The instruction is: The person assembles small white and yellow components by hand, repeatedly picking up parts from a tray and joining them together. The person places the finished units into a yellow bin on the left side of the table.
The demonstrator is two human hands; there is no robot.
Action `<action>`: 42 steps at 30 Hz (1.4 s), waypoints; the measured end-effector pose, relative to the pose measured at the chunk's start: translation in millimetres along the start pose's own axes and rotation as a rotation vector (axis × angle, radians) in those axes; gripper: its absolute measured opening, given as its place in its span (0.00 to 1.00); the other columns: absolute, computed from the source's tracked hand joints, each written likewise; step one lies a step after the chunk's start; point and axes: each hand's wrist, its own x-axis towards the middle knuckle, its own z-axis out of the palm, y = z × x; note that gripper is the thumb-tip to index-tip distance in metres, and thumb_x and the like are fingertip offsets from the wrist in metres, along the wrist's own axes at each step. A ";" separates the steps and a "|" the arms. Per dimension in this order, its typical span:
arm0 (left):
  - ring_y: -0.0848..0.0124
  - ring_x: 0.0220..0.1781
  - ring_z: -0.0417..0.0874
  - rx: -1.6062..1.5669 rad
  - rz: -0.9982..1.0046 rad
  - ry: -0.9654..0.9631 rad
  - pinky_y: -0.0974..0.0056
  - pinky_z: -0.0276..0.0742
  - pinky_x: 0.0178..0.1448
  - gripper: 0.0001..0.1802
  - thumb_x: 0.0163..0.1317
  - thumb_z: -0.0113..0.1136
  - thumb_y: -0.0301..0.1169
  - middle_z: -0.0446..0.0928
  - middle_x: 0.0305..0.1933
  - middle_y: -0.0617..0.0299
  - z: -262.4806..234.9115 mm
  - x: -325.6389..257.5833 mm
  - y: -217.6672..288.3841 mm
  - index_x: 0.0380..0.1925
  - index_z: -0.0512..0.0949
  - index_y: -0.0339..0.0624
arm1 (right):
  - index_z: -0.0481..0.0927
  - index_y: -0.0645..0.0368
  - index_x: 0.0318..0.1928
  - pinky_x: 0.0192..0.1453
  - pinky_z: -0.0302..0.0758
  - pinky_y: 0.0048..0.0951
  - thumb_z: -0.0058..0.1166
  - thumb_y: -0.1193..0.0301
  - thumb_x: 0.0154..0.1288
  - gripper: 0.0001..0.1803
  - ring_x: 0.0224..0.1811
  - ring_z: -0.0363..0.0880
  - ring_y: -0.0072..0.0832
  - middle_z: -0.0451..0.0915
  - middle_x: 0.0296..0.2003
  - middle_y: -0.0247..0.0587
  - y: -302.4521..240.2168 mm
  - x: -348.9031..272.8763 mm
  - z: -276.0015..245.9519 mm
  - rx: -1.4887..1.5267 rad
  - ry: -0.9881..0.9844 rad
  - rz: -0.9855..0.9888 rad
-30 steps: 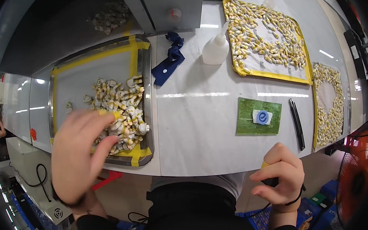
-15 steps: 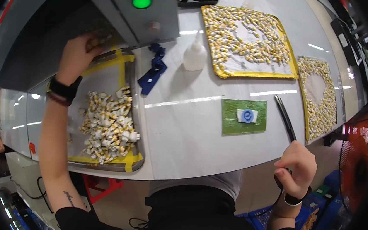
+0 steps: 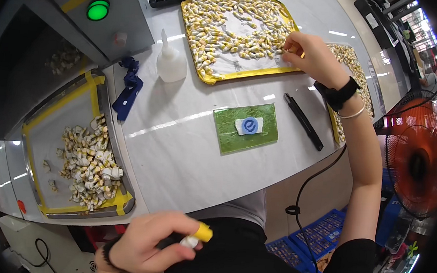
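The left hand [image 3: 153, 242], in front of the counter [image 3: 175, 156], pinches a small white piece [image 3: 189, 242] between thumb and forefinger. The right hand [image 3: 315, 57] reaches over the right side of the yellow-edged tray [image 3: 252, 74], digits bunched beside yellow-and-white pieces [image 3: 205, 37]; any grip there cannot be told.

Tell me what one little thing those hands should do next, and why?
Perhaps the right hand should lift one small yellow-and-white piece from the yellow-edged tray. That hand is over the tray's edge, with such pieces close by, while the left hand holds a white piece. I can't tell whether the right hand has one pinched.
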 end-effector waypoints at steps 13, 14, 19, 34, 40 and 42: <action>0.71 0.39 0.78 -0.589 0.123 0.255 0.68 0.75 0.44 0.19 0.68 0.49 0.38 0.77 0.44 0.53 17.7 22.9 -62.5 0.48 0.72 0.31 | 0.76 0.63 0.33 0.28 0.70 0.18 0.53 0.81 0.57 0.03 0.27 0.76 0.22 0.76 0.26 0.35 -118.9 -64.9 -2.6 0.595 0.012 -0.077; 0.72 0.39 0.78 -0.597 0.118 0.257 0.68 0.75 0.44 0.20 0.68 0.49 0.38 0.77 0.44 0.54 18.8 24.6 -60.3 0.49 0.71 0.31 | 0.76 0.63 0.33 0.27 0.70 0.18 0.54 0.82 0.56 0.04 0.26 0.75 0.22 0.76 0.25 0.35 -127.1 -71.6 -5.6 0.552 -0.070 -0.127; 0.74 0.34 0.76 -0.607 -0.001 0.155 0.69 0.75 0.40 0.19 0.68 0.47 0.35 0.74 0.42 0.55 14.2 25.0 -53.8 0.51 0.69 0.31 | 0.75 0.61 0.33 0.27 0.72 0.28 0.55 0.83 0.52 0.07 0.24 0.76 0.32 0.76 0.24 0.40 -128.7 -87.3 8.3 0.306 -0.017 -0.226; 0.78 0.23 0.74 -0.701 0.090 0.269 0.65 0.78 0.30 0.23 0.61 0.58 0.42 0.74 0.35 0.59 7.8 25.4 -64.5 0.44 0.68 0.32 | 0.77 0.61 0.31 0.31 0.73 0.29 0.56 0.81 0.46 0.08 0.30 0.73 0.31 0.73 0.25 0.36 -121.6 -80.8 28.7 -0.072 0.017 -0.407; 0.74 0.23 0.76 -0.901 0.063 0.194 0.69 0.78 0.32 0.32 0.57 0.60 0.47 0.76 0.38 0.53 9.6 22.3 -64.4 0.46 0.70 0.25 | 0.79 0.61 0.30 0.29 0.73 0.29 0.60 0.82 0.44 0.09 0.27 0.75 0.32 0.76 0.25 0.37 -132.4 -79.6 22.3 0.135 0.103 -0.307; 0.73 0.28 0.78 -0.810 0.076 0.210 0.69 0.79 0.39 0.34 0.58 0.58 0.48 0.77 0.39 0.51 12.5 26.2 -62.4 0.52 0.69 0.25 | 0.81 0.61 0.31 0.30 0.73 0.28 0.62 0.83 0.41 0.12 0.25 0.76 0.32 0.79 0.26 0.39 -143.5 -81.7 10.2 0.319 0.102 -0.261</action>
